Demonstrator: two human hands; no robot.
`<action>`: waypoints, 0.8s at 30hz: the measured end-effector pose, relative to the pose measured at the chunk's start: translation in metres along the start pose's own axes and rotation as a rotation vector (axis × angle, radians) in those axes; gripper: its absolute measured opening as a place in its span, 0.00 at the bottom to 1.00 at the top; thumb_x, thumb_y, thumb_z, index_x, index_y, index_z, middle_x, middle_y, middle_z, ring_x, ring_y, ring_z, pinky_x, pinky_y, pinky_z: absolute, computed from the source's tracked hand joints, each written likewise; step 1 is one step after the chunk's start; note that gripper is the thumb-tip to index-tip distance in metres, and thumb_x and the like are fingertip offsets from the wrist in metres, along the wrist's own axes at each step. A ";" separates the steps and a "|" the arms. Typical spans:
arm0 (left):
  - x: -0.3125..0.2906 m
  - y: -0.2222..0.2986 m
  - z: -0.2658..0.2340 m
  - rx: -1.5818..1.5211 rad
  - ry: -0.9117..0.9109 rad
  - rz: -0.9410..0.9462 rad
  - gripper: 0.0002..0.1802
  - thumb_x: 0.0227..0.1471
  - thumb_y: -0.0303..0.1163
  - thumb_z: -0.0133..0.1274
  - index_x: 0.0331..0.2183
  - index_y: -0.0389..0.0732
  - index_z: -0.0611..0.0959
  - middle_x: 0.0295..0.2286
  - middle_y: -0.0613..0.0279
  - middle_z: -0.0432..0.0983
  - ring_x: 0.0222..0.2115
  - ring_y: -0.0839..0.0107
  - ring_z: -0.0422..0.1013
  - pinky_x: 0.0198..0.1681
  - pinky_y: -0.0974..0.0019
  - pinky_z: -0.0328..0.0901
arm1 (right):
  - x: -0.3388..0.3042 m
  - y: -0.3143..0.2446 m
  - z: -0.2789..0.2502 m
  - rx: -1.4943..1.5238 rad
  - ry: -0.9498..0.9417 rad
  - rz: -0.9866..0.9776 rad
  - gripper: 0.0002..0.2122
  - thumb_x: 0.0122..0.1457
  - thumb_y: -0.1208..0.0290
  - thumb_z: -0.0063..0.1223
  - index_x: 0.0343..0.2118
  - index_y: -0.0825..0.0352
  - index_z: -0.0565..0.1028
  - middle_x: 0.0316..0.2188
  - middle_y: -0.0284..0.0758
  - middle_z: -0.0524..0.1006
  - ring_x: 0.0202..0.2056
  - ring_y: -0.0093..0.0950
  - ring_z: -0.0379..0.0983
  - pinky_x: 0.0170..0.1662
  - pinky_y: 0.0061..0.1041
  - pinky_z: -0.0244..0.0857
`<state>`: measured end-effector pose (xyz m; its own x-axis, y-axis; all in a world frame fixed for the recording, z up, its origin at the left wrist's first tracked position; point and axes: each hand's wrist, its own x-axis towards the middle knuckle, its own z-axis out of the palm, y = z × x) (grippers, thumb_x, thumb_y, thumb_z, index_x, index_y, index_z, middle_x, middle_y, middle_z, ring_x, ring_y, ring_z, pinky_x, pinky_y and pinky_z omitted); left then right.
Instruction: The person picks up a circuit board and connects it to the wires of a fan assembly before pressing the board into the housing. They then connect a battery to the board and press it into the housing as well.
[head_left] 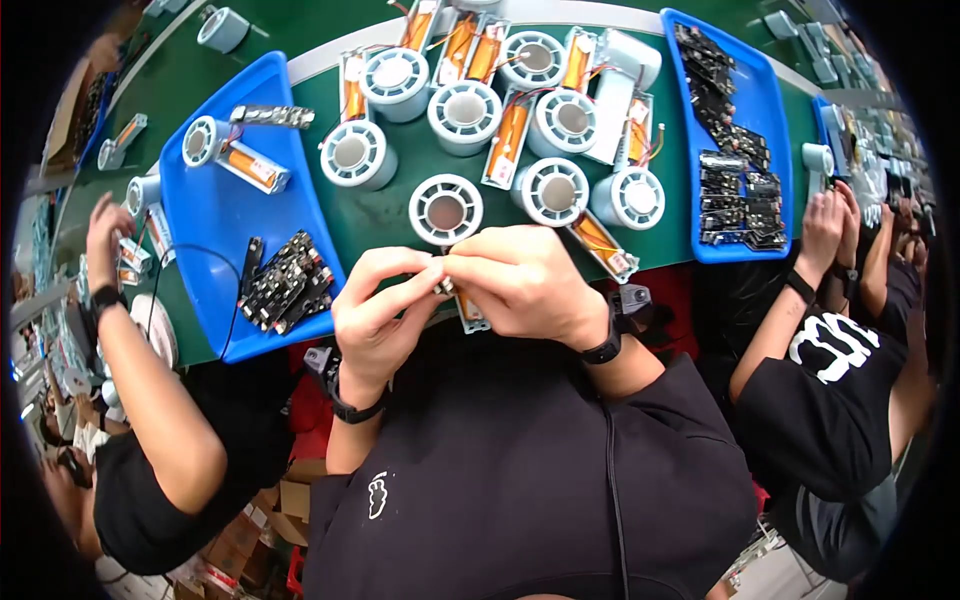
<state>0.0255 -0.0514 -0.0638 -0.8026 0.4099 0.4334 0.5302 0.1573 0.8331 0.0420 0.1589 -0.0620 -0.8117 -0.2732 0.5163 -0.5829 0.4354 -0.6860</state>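
- A blue tray (215, 215) on the left of the green desk (375, 215) holds black circuit boards (285, 285) and a white round housing with an orange cell.
- The left hand (380, 310) pinches a small part (445, 287) at its fingertips.
- The right hand (530, 285) meets it, fingers closed on the same small part, above the desk's near edge.
- Beyond the hands stand white round fan housings (445, 208).
- A second blue tray (775, 130) of circuit boards lies right.
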 end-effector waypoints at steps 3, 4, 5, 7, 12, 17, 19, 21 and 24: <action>0.000 0.003 0.001 0.066 0.003 0.071 0.22 0.38 0.12 0.69 0.39 0.37 0.88 0.37 0.57 0.81 0.37 0.59 0.78 0.40 0.63 0.74 | -0.001 -0.005 -0.001 -0.016 -0.047 0.026 0.11 0.50 0.80 0.64 0.38 0.69 0.81 0.34 0.38 0.82 0.30 0.36 0.81 0.32 0.31 0.75; -0.001 0.003 0.004 0.098 0.031 0.076 0.21 0.38 0.12 0.69 0.39 0.37 0.88 0.37 0.57 0.81 0.37 0.59 0.78 0.40 0.63 0.74 | -0.001 -0.006 -0.003 0.010 -0.056 0.043 0.10 0.50 0.79 0.64 0.38 0.69 0.81 0.34 0.38 0.82 0.30 0.37 0.81 0.32 0.31 0.75; -0.003 0.003 0.005 0.134 0.056 0.081 0.21 0.38 0.12 0.69 0.38 0.37 0.88 0.37 0.57 0.81 0.37 0.59 0.78 0.40 0.63 0.74 | -0.001 -0.008 -0.003 0.041 -0.059 0.060 0.10 0.51 0.78 0.64 0.38 0.69 0.81 0.34 0.38 0.82 0.30 0.37 0.81 0.32 0.31 0.76; -0.005 0.003 0.009 0.150 0.076 0.096 0.20 0.39 0.12 0.69 0.38 0.37 0.88 0.36 0.57 0.81 0.36 0.59 0.78 0.39 0.63 0.74 | -0.004 -0.010 0.001 0.051 -0.055 0.085 0.10 0.51 0.77 0.65 0.38 0.69 0.81 0.33 0.38 0.82 0.30 0.37 0.81 0.32 0.31 0.76; -0.009 0.004 0.017 0.188 0.124 0.107 0.20 0.39 0.11 0.69 0.38 0.37 0.88 0.35 0.58 0.81 0.35 0.59 0.77 0.39 0.62 0.74 | -0.014 -0.010 0.016 0.083 0.044 0.138 0.09 0.54 0.74 0.64 0.38 0.69 0.81 0.33 0.38 0.81 0.30 0.37 0.80 0.31 0.31 0.75; -0.006 0.009 0.012 0.264 0.107 0.117 0.20 0.38 0.11 0.69 0.37 0.37 0.89 0.35 0.58 0.81 0.36 0.59 0.77 0.39 0.62 0.74 | -0.015 -0.008 0.018 0.182 0.066 0.126 0.11 0.56 0.76 0.63 0.42 0.70 0.80 0.35 0.40 0.81 0.32 0.38 0.80 0.34 0.32 0.75; -0.005 0.013 0.005 0.287 0.082 0.112 0.20 0.38 0.12 0.69 0.38 0.37 0.88 0.35 0.57 0.81 0.36 0.59 0.78 0.39 0.61 0.74 | -0.013 -0.012 0.017 0.267 0.099 0.138 0.15 0.57 0.81 0.61 0.48 0.71 0.79 0.37 0.41 0.82 0.35 0.38 0.81 0.37 0.32 0.76; -0.002 0.007 -0.002 0.279 0.038 0.114 0.21 0.39 0.14 0.69 0.39 0.38 0.88 0.36 0.57 0.81 0.37 0.58 0.78 0.41 0.58 0.74 | -0.015 -0.019 0.010 0.292 0.102 0.235 0.19 0.58 0.86 0.58 0.53 0.72 0.76 0.38 0.42 0.83 0.37 0.36 0.82 0.38 0.30 0.77; 0.005 0.001 -0.010 0.261 -0.052 0.096 0.22 0.39 0.16 0.69 0.41 0.39 0.88 0.37 0.58 0.82 0.39 0.58 0.78 0.44 0.57 0.73 | -0.021 -0.016 0.009 0.356 0.146 0.392 0.21 0.58 0.90 0.55 0.56 0.71 0.74 0.37 0.43 0.84 0.38 0.34 0.84 0.40 0.26 0.77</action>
<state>0.0191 -0.0583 -0.0574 -0.7341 0.4784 0.4819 0.6607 0.3391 0.6698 0.0685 0.1497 -0.0664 -0.9717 -0.0158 0.2359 -0.2354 0.1561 -0.9593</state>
